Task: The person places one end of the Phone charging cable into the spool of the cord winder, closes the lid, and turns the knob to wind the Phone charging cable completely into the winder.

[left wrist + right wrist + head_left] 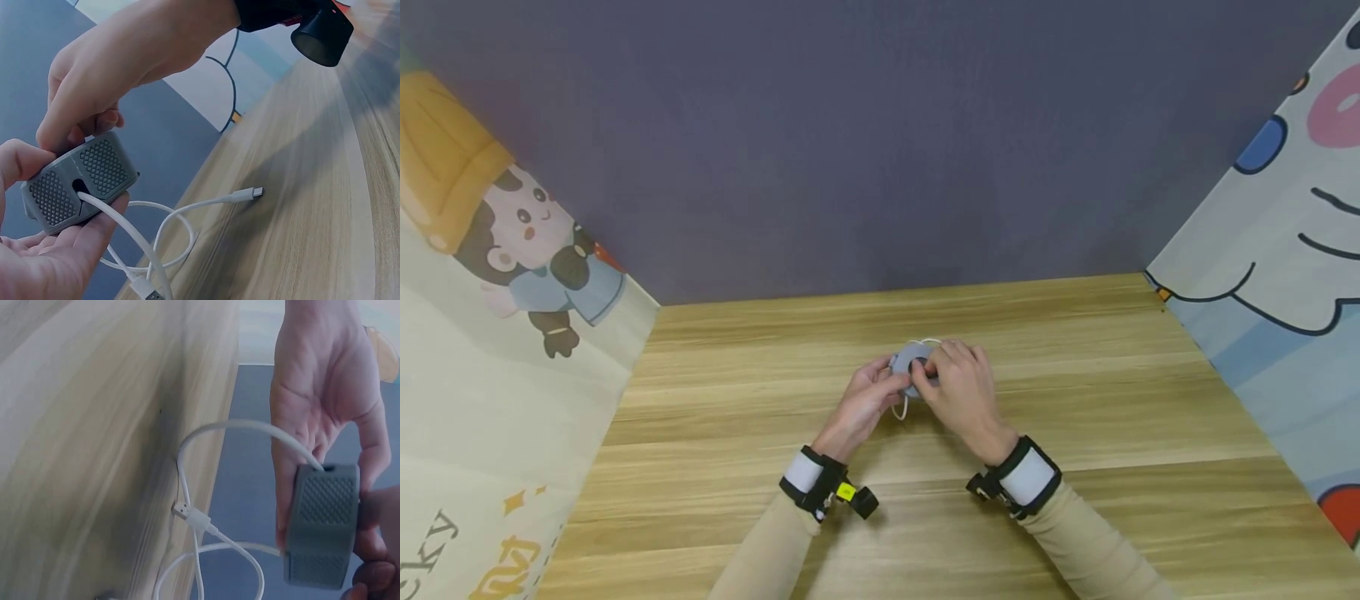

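- A small gray box (pixel 78 184) with mesh sides sits above the middle of the tabletop (pixel 1075 500), held between both hands.
- A white cable (pixel 169 228) runs out of its slot and loops toward 6 o'clock, its plug lying on the wood.
- The left hand (pixel 865 404) cradles the box from 9 o'clock, fingers curled under it.
- The right hand (pixel 958 387) grips it from 3 o'clock, fingers curled over the top.

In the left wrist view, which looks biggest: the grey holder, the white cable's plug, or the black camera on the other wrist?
Largest to smallest:
1. Grey holder, though it sits nearest the camera.
2. Black camera, partly cut off by the frame.
3. Plug of the white cable.
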Motion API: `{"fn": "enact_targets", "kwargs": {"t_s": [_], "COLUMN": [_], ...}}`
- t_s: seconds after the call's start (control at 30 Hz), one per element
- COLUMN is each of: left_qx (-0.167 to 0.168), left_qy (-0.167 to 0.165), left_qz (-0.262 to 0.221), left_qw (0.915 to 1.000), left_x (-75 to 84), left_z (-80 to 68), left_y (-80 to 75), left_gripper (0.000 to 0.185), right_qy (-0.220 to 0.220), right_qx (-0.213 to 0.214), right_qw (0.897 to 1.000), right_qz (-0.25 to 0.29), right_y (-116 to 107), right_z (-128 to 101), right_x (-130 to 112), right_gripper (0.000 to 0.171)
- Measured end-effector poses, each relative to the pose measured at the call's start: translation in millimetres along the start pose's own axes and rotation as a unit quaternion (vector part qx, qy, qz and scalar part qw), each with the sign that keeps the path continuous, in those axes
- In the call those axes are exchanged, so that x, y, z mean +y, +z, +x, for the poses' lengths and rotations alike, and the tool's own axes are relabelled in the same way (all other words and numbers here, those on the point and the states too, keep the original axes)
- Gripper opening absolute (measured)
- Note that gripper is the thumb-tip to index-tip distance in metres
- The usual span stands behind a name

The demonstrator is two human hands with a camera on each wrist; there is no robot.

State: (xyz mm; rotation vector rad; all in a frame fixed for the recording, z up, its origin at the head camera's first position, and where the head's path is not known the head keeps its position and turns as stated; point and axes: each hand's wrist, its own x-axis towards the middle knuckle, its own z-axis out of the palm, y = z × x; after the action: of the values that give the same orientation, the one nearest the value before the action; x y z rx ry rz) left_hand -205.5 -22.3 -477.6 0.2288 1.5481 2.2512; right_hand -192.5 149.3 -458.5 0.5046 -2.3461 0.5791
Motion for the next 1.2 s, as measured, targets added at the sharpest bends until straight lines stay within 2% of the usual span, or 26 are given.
{"fn": "enact_targets", "kwargs": {"t_s": [0.23,0.57,0.9,1.2], "left_qx": [0.008,0.006,0.022,0.025], "left_qy": [0.003,0.005,-0.001,0.006], "left_qz": [-0.013,-0.008,-0.009,-0.009], "left_qw": [0.9999,0.9999,0.9997,0.9996], "left_x": [-0.6,-2.4,-3.9,-4.4], "left_z": [0.6,1.0,1.0,0.1], "left_y": [0.7,0.3,2.1,2.2], "left_gripper": [0.057,0.057,0.055,0.059], "right_qy": [0.045,0.066,0.076,0.061], "right_qx": [0.005,0.022,0.025,0.007], "right_qw": [0.999,0.997,0.997,0.998], "right_qz": [0.013,0.014,0.016,0.026], "right_y": [3,7,6,5], "right_z": [0,-1,-1,-1], "right_x": [-7,-10,-12,-8], "right_gripper": [0.025,0.021,0.024,0.025]}}
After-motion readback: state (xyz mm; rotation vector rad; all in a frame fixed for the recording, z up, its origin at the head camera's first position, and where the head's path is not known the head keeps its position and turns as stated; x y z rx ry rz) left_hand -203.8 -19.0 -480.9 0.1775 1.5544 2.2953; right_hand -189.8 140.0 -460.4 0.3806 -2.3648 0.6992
